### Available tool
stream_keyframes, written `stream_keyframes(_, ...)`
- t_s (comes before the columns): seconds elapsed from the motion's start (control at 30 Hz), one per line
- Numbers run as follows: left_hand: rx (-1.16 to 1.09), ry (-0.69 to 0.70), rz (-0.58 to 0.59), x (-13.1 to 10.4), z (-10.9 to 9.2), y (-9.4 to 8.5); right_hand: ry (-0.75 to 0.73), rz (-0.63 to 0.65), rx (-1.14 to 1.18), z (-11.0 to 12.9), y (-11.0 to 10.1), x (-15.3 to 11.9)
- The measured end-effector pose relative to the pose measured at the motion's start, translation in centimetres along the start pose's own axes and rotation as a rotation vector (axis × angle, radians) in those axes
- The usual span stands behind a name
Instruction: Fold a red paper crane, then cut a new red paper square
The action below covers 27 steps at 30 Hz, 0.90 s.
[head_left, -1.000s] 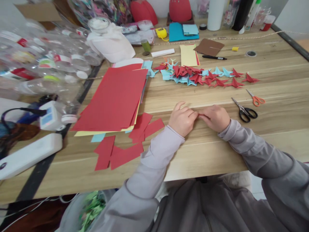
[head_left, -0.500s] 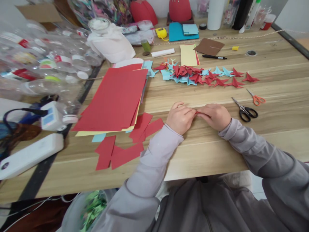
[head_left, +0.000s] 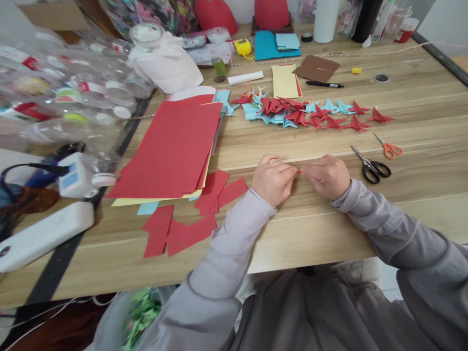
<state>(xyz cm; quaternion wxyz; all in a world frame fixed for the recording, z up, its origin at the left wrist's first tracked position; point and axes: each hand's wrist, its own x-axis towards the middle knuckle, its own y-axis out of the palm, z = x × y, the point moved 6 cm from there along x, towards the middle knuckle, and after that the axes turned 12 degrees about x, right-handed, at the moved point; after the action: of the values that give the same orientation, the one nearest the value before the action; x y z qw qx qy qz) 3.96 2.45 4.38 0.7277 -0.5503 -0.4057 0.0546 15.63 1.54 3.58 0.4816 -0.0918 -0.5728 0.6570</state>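
Our left hand [head_left: 273, 180] and right hand [head_left: 327, 176] pinch a bit of red paper [head_left: 300, 171], which sits directly between them, equally near both (its long axis, mostly covered, we cannot tell).

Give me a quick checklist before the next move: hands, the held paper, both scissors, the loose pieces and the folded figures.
1. Hands together: left hand and right hand nearly meet at the fingertips. Ok.
2. Grip on red paper: a small bit shows between the fingertips. Ok.
3. Folds in that paper: mostly covered by fingers. Cannot tell.
4. Scissors clear of hands: black-handled scissors and orange-handled scissors lie untouched, right of the right hand. Ok.
5. Loose red pieces neatly stacked: scattered, some overlapping. Not ok.
6. Folded figures clear of hands: lying beyond them. Ok.
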Motion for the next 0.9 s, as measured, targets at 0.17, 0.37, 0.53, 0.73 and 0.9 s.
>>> stream_keyframes(0.17, 0.045, -0.111, -0.012, 0.0, 1.2, -0.1, 0.085, -0.053, -0.013, -1.1, -0.3, 0.0)
stream_keyframes(0.37, 0.030, -0.078, -0.018, -0.2, 1.1, 0.2, 0.058, -0.068, 0.033, -1.2, 0.1, 0.1)
stream_keyframes(0.53, -0.065, -0.082, 0.023, 0.0, 0.6, 0.3, -0.019, -0.018, 0.045, -0.2, 0.0, 0.3)
stream_keyframes(0.73, -0.303, -0.269, 0.034, -0.1, 1.4, 0.4, 0.053, -0.051, 0.084, -0.4, -0.4, 0.4)
stream_keyframes(0.9, -0.685, -0.708, -0.033, -1.2, 3.8, 1.4, 0.240, -0.295, 0.388, -2.1, -1.3, 0.0)
